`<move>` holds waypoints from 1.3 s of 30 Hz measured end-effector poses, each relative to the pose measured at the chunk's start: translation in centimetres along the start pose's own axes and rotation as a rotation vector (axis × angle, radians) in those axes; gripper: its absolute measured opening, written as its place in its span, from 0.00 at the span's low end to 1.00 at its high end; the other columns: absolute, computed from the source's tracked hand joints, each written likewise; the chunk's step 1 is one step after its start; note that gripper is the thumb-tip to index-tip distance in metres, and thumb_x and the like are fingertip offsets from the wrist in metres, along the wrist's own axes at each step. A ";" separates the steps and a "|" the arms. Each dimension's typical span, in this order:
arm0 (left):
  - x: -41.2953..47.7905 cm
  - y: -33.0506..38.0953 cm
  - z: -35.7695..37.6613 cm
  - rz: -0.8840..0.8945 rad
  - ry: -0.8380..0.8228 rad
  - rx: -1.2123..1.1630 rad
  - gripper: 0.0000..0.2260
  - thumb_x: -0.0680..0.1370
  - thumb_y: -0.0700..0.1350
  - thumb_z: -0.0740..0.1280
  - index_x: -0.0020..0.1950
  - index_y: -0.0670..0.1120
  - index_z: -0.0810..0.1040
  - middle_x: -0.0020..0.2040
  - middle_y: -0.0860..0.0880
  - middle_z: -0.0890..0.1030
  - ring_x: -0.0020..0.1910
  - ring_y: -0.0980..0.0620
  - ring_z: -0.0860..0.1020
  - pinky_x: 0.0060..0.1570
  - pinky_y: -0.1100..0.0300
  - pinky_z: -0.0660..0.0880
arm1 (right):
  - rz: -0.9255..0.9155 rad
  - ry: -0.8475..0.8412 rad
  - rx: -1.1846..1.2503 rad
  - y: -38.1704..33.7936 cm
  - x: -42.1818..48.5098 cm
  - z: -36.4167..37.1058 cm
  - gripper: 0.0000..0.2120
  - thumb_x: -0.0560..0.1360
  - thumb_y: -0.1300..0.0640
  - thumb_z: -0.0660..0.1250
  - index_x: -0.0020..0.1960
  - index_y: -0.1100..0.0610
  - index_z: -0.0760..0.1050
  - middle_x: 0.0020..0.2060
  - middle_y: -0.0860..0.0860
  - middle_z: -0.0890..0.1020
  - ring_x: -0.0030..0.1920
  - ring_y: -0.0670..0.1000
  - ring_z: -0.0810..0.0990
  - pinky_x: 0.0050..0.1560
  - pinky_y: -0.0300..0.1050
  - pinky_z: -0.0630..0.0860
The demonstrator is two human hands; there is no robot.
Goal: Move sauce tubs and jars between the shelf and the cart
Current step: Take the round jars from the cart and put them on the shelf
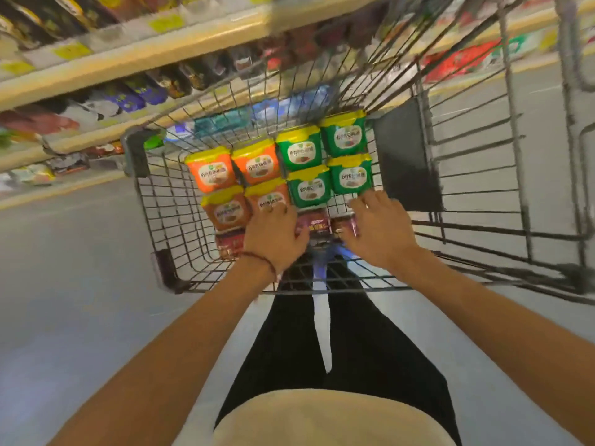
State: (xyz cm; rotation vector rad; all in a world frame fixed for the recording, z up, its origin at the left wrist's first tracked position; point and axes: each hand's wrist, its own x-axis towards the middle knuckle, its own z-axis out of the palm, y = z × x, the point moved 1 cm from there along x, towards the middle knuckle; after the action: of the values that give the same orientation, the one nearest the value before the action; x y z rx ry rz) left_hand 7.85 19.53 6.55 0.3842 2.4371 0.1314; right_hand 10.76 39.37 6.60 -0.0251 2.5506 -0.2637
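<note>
A wire shopping cart (pixel 167 194) stands in front of me with sauce tubs packed in rows. Several orange tubs (pixel 209 172) fill the left half and several green tubs (pixel 304 149) the right half, all with yellow rims. Dark red-labelled jars (pixel 314 225) sit in the row nearest me. My left hand (pixel 273 236) reaches into the cart, fingertips touching the near orange tub (pixel 269 196), fingers fairly straight. My right hand (pixel 376 226) lies with spread fingers over the jars, fingertips by the near green tub (pixel 351 175). Neither hand visibly grips anything.
Store shelves (pixel 135 53) with blurred packaged goods run along the upper left, close beside the cart. The cart's folding seat panel (pixel 405 162) and tall wire wall (pixel 515 130) stand at the right. Grey floor (pixel 80 268) lies left of the cart. My legs are under its near edge.
</note>
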 end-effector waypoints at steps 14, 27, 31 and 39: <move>9.3 -0.3 11.8 -0.291 -0.254 -0.419 0.31 0.79 0.57 0.67 0.74 0.39 0.65 0.66 0.37 0.77 0.64 0.36 0.76 0.60 0.49 0.74 | 0.282 -0.459 0.053 3.1 9.3 11.9 0.42 0.76 0.38 0.70 0.79 0.59 0.58 0.77 0.60 0.63 0.76 0.64 0.65 0.71 0.62 0.70; 10.7 -1.0 13.2 -0.372 -0.214 -0.443 0.30 0.75 0.57 0.73 0.66 0.36 0.72 0.63 0.37 0.78 0.61 0.38 0.78 0.58 0.50 0.75 | 0.593 -0.358 0.579 4.5 10.0 15.8 0.58 0.64 0.49 0.85 0.80 0.63 0.52 0.72 0.60 0.69 0.74 0.61 0.69 0.73 0.56 0.70; 10.7 -1.0 13.5 -0.376 -0.179 -0.465 0.30 0.74 0.56 0.74 0.67 0.37 0.73 0.62 0.38 0.79 0.60 0.38 0.79 0.58 0.49 0.76 | 0.614 -0.347 0.622 4.9 9.6 15.2 0.54 0.58 0.46 0.87 0.73 0.62 0.61 0.67 0.58 0.75 0.68 0.60 0.75 0.67 0.57 0.76; 10.7 0.9 16.0 -0.490 -0.319 -0.709 0.44 0.75 0.55 0.75 0.79 0.34 0.56 0.71 0.37 0.74 0.69 0.38 0.74 0.68 0.50 0.71 | 0.608 -0.365 0.636 5.3 7.9 10.9 0.55 0.57 0.39 0.86 0.71 0.62 0.62 0.64 0.57 0.78 0.66 0.59 0.77 0.66 0.55 0.77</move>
State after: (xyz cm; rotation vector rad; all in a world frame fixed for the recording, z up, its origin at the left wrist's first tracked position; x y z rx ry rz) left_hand 10.20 23.66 -12.08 -0.4676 1.9383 0.6365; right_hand 10.24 42.00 -7.59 0.8413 1.9014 -0.7271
